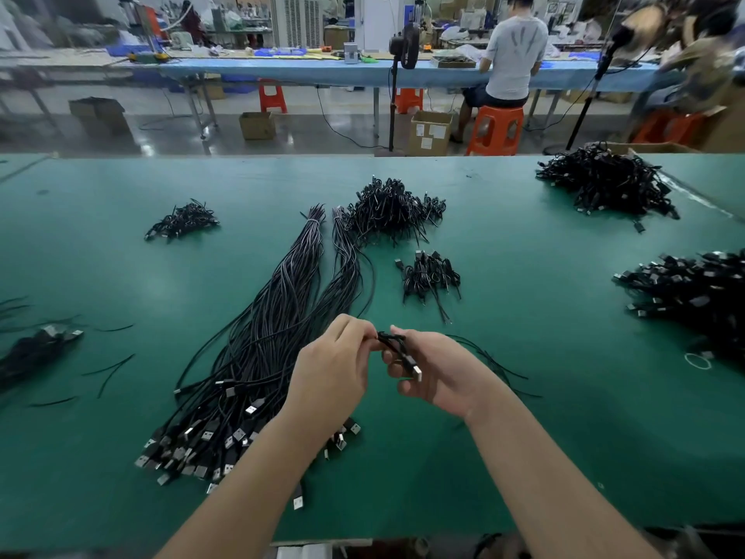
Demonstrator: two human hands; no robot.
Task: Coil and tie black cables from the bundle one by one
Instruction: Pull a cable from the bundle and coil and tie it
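**Two hands on one coiled cable, above the green bench**

Both of my hands meet over the green table (524, 397), just this side of the long bundle (282, 316) of loose black cables. My left hand (334, 365) has its fingers curled inward, the tips pinching one end of a small coiled cable (397, 349). My right hand (435, 373) lies palm up, its fingers curled round the same coil, and the silver USB plug (415, 371) sticks out across those fingers towards me. The coil is off the table, held between the two hands.

The bundle lies spread on the table from far centre down to my left forearm, its plugs fanned out at the near end. Beside it runs a thinner bundle (342, 260). Beyond my hands sits a small heap of tied coils (429, 276), and farther back a larger heap (391, 209). More heaps lie at far left (181, 221), far right (604, 183) and at the right edge (693, 288). A few thin loose strands (496, 365) rest on the table just behind my right hand.
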